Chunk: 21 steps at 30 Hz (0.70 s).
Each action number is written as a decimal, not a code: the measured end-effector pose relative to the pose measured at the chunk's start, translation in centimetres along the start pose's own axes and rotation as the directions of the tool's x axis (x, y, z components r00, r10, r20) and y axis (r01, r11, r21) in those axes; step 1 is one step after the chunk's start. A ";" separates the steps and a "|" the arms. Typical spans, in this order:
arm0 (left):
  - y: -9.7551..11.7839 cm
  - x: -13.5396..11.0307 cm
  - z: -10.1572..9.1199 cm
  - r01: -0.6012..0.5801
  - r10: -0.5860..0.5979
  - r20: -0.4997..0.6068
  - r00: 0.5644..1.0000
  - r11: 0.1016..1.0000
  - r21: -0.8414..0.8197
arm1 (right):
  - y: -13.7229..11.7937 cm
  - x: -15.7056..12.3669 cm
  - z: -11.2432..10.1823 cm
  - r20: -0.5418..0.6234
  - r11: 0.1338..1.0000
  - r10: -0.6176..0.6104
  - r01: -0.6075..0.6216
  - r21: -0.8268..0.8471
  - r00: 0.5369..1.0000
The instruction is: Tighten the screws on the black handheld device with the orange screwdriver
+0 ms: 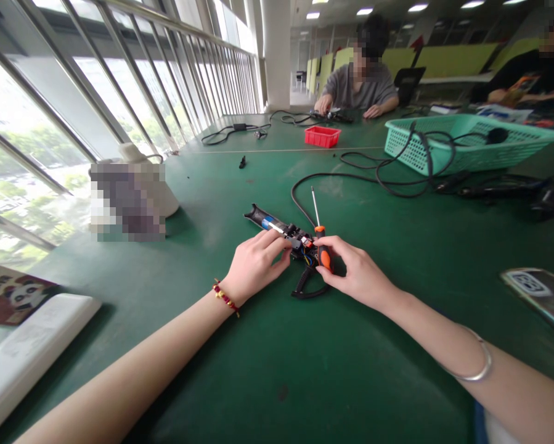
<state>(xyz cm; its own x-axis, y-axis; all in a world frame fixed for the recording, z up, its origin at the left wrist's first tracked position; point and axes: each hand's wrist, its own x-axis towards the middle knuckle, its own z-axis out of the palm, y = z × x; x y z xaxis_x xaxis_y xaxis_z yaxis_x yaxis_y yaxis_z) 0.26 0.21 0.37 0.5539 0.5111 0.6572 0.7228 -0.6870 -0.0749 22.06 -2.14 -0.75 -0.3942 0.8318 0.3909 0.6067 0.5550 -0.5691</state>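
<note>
An opened black handheld electrical appliance point(299, 237) lies on the green table, its inner parts, coloured wires and a blue section exposed. A black cord runs from it. My left hand point(260, 262) is closed on the middle of the appliance, fingertips at a small grey piece point(294, 243); the exact grip is partly hidden. In my right hand point(350, 268) the orange-and-black handle of a screwdriver point(324, 256) is pinched between thumb and fingers. Its metal shaft points up and away from me, off the appliance. A curved black part point(309, 293) sticks out toward me.
A turquoise basket point(480, 145) with black cable stands back right, a small red tray point(323, 137) farther back. At left are a pale container point(163, 185) and a white box point(40, 345). A phone-like object point(542, 296) lies right. Two people sit across the table.
</note>
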 end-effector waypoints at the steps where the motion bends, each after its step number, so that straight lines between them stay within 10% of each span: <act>1: 0.0 0.0 0.0 0.029 -0.028 0.010 1.000 0.999 -0.033 | 0.0 0.0 0.0 0.004 1.000 -0.003 0.003 -0.005 1.000; 7: -0.2 0.0 -0.2 0.195 -0.179 0.111 0.978 0.969 -0.153 | 0.1 0.0 -0.1 0.013 1.000 0.006 -0.006 0.001 1.000; 13: -0.3 -0.3 -0.3 -0.020 0.074 0.261 0.962 0.978 -0.206 | 0.1 0.1 -0.5 0.017 1.000 -0.012 0.012 -0.009 1.000; 21: -0.6 -0.5 0.3 -0.041 0.093 0.286 0.954 0.983 -0.182 | 0.6 0.3 -0.4 0.014 1.000 -0.007 0.007 -0.017 1.000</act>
<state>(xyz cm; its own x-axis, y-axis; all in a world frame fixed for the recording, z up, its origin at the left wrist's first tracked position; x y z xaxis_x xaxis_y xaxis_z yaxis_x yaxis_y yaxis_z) -0.38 0.51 -0.15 0.7134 0.5714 0.4058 0.6123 -0.7898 0.0356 22.60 -1.58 -0.65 -0.4077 0.8280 0.3849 0.6158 0.5606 -0.5536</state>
